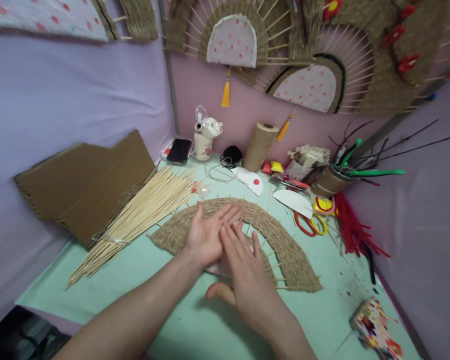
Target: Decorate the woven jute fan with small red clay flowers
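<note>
Mid-frame over the fan [285, 245], my left hand [206, 240] and right hand [247, 280] meet, wide, empty, seemingly between steps; handling it calls for parting them.

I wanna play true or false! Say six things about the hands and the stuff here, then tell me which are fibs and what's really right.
1. The left hand is turned palm up. True.
2. The right hand is a tight fist. False: its fingers are stretched out.
3. A woven fan lies on the table. True.
4. The bundle of thin sticks lies to the right of that fan. False: it lies to the left.
5. The roll of twine lies flat on its side. False: it stands on its end.
6. A yellow tassel hangs in front of the pink wall. True.
</note>
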A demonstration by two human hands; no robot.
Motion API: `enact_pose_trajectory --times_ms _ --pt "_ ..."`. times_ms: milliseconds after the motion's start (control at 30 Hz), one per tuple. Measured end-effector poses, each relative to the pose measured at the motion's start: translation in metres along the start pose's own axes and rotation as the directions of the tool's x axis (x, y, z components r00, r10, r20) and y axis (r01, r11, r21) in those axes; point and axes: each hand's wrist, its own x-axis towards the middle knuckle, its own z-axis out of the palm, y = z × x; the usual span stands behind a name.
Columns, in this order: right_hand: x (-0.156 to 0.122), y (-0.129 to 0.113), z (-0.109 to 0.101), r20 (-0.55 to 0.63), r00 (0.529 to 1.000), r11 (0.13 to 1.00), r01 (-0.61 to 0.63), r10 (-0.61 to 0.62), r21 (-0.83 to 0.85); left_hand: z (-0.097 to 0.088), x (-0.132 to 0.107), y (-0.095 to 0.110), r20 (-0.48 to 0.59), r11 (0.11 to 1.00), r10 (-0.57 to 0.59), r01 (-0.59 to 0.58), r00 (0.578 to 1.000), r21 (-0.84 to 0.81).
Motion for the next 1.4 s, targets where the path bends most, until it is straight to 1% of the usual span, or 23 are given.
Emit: enact_pose_trajectory --times_ms 33,67,100,133,167,233,267,333,367,433,533,600,667,767,900,1000,1067,1133,1233,1333,1400 --pt "0.0 0.002 0.0 -0.019 0.999 0.999 -0.035 0.035 -0.008 0.001 0.0 -0.001 0.007 1.0 -0.009 0.009 1.0 -0.007" --pt "0.001 0.004 -0.001 -0.035 0.997 0.998 -0.067 0.067 -0.016 0.001 -0.001 -0.004 0.002 0.999 -0.05 0.05 0.999 -0.005" --pt "0.001 0.005 -0.001 -0.047 0.995 0.996 -0.091 0.09 -0.021 0.001 -0.002 -0.01 -0.005 0.994 -0.112 0.112 0.994 0.005" --pt "0.001 0.005 -0.001 -0.05 0.993 0.994 -0.104 0.102 -0.024 0.001 -0.002 -0.017 -0.023 0.979 -0.2 0.201 0.98 0.023" --pt "0.001 0.005 -0.001 -0.048 0.994 0.995 -0.102 0.101 -0.024 -0.001 -0.002 -0.025 -0.029 0.968 -0.246 0.247 0.969 0.036" --pt "0.001 0.004 -0.001 -0.044 0.997 0.998 -0.061 0.061 -0.006 -0.005 -0.001 -0.034 -0.036 0.96 -0.273 0.275 0.961 0.052" --pt "0.0 0.004 -0.001 -0.057 0.998 1.0 -0.03 0.031 0.009 -0.007 -0.001 -0.035 -0.044 0.966 -0.25 0.252 0.967 0.053" --pt "-0.001 0.007 -0.001 -0.136 0.99 0.999 0.03 -0.024 0.041 -0.01 0.001 -0.032 -0.052 0.986 -0.159 0.162 0.986 0.048" --pt "-0.001 0.01 -0.002 -0.198 0.98 0.997 0.051 -0.039 0.055 -0.011 0.002 -0.028 -0.053 0.992 -0.114 0.116 0.992 0.044" --pt "-0.001 0.016 -0.004 -0.339 0.94 0.995 0.067 -0.038 0.074 -0.01 0.002 -0.02 -0.043 0.997 -0.066 0.067 0.997 0.032" --pt "0.0 0.023 -0.009 -0.49 0.872 0.995 0.047 0.0 0.085 -0.005 0.0 -0.013 -0.031 0.997 -0.073 0.074 0.997 0.024" --pt "0.001 0.022 -0.01 -0.529 0.848 0.996 0.014 0.037 0.091 -0.002 -0.002 -0.013 -0.033 0.996 -0.09 0.091 0.995 0.026" --pt "0.003 0.019 -0.009 -0.527 0.848 0.996 -0.007 0.054 0.092 0.0 -0.004 -0.013 -0.022 0.994 -0.103 0.103 0.994 0.025" --pt "0.004 0.014 -0.004 -0.512 0.858 0.997 -0.003 0.045 0.082 0.001 -0.006 -0.015 0.011 0.994 -0.108 0.108 0.994 0.023" --pt "0.006 0.012 -0.001 -0.53 0.845 0.995 -0.025 0.075 0.101 0.001 -0.008 -0.017 0.058 0.99 -0.14 0.139 0.988 0.021" --pt "0.006 0.012 -0.001 -0.532 0.842 0.994 -0.038 0.087 0.102 0.001 -0.01 -0.02 0.063 0.985 -0.172 0.171 0.983 0.02" --pt "0.007 0.01 -0.001 -0.524 0.848 0.996 -0.036 0.073 0.082 0.001 -0.01 -0.02 0.056 0.984 -0.178 0.177 0.982 0.021" --pt "0.007 0.008 -0.001 -0.494 0.869 0.999 -0.011 0.035 0.052 0.002 -0.009 -0.019 0.04 0.986 -0.165 0.164 0.985 0.023" --pt "0.006 0.004 -0.002 -0.412 0.911 0.999 0.032 -0.022 0.016 0.001 -0.007 -0.013 0.028 0.992 -0.123 0.122 0.992 0.037" --pt "0.004 0.004 -0.003 -0.324 0.946 1.0 0.007 -0.012 -0.016 0.0 -0.006 -0.008 0.041 0.997 -0.068 0.066 0.997 0.05" --pt "0.003 0.006 -0.001 -0.284 0.959 0.998 -0.032 0.017 -0.049 0.0 -0.006 -0.008 0.032 0.997 -0.06 0.058 0.998 0.052"
